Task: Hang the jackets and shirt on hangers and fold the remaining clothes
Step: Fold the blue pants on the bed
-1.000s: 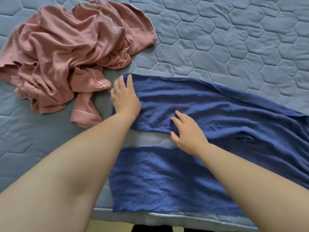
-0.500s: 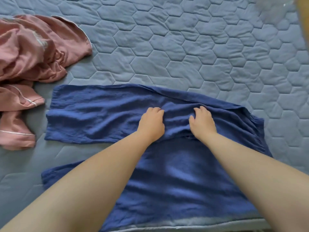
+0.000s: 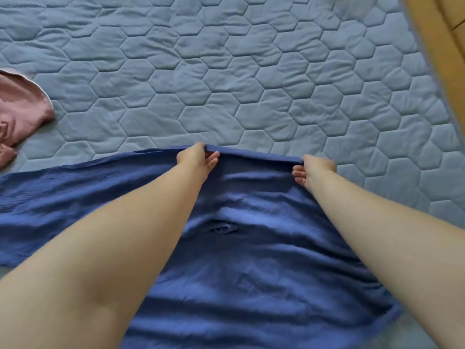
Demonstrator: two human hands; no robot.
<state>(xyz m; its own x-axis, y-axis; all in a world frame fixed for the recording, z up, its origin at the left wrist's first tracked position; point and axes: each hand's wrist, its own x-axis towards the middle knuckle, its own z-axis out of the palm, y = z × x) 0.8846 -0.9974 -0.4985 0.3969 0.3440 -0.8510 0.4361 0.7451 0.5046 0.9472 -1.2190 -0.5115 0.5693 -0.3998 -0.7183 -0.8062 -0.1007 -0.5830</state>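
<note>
Since half a second back my left hand (image 3: 197, 158) and right hand (image 3: 314, 170) have left the middle of the trousers (image 3: 251, 260), where they lay close together, and gone out to the far edge, spread apart. My view has swung too, so the pink garment (image 3: 22, 109) now shows only as a corner well off to the left of the left hand. Each hand pinches that far edge with its fingers curled round it, and the stretch of edge between them looks raised a little off the bed (image 3: 226, 71) and drawn fairly straight. The rest of the trousers lies flat under and between my forearms, with one leg running off past the left hand's side and a small pucker just nearer me than the hands. I take the step to be a fold of this far edge back toward me. To do it well I would hold both pinches level and the edge taut, lift only enough to clear the cloth below, and bring the edge straight toward me so it lands parallel to the near edge. That pucker wants smoothing first, or it will be trapped in the fold. Beyond the right hand a slack corner may droop.
</note>
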